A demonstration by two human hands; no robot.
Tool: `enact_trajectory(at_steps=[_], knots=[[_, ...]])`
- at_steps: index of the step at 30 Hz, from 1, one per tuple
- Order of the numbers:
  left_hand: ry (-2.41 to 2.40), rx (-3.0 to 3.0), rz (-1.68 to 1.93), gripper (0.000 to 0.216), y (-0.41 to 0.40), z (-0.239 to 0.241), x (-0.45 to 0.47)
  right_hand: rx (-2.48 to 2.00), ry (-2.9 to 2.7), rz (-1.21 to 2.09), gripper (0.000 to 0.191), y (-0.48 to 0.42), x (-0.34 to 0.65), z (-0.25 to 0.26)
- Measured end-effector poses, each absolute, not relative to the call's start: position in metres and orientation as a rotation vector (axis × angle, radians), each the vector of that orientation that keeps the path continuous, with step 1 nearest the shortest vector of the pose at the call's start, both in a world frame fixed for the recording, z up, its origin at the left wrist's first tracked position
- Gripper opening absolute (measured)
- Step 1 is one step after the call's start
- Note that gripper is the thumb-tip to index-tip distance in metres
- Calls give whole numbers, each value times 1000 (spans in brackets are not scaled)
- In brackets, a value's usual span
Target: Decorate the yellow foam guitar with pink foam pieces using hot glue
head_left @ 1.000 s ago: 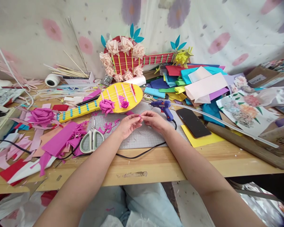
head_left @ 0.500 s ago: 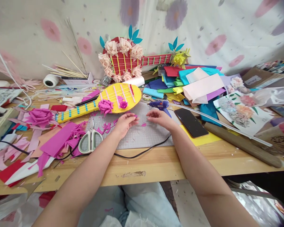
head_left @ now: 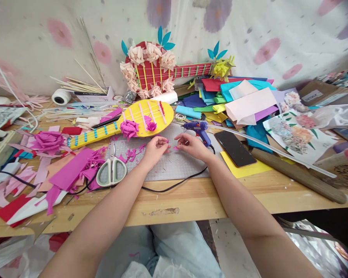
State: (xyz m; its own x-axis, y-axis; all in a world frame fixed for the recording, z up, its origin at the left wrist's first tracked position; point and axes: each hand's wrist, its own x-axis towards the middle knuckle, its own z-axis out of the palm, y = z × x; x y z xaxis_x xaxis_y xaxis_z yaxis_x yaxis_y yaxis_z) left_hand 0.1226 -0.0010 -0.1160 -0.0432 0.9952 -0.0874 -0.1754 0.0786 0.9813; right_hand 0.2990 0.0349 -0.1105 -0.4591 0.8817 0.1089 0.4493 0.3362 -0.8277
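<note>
Above the grey cutting mat, my left hand has its fingers pinched together on a small magenta paper piece, mostly hidden by the fingers. Facing it, my right hand is curled, with a magenta scrap at its thumb and fingertips. Just behind both hands lies a yellow paper guitar with magenta paper roses and pink strips. A blue glue gun rests beyond my right hand. Green-handled scissors lie left of my left forearm, among magenta offcuts.
A red guitar with pale pink flowers leans at the back. Coloured paper sheets are heaped behind right. A black phone and a wooden stick lie right. Magenta crepe paper covers the left. A black cable crosses the front.
My right hand has moved slightly left, its fingertips coming to the magenta scrap. My left hand stays almost in place, still pinched. The view has shifted slightly.
</note>
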Motion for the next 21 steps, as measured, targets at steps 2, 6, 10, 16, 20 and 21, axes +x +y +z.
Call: enact_trajectory(at_steps=[2,6,10,16,20,21], knots=[[1160,1105,1236,27,0,-119,122,-1121,-2017,1015,23,35,297,-111],[1164,1105,1139,39,0,-118,123,-1105,-2063,1019,20,32,289,-111],[1181,1003,1090,37,-2,-111,123,-1083,-2058,1060,19,30,284,-112],[1203,1004,1097,36,-4,-110,123,-1080,-1981,1155,20,33,286,-107],[1222,978,1166,31,-3,-110,122,-1117,-1916,1262,29,33,317,-82],[1230,961,1182,29,-3,-109,122,-1139,-1922,1321,32,33,330,-75]])
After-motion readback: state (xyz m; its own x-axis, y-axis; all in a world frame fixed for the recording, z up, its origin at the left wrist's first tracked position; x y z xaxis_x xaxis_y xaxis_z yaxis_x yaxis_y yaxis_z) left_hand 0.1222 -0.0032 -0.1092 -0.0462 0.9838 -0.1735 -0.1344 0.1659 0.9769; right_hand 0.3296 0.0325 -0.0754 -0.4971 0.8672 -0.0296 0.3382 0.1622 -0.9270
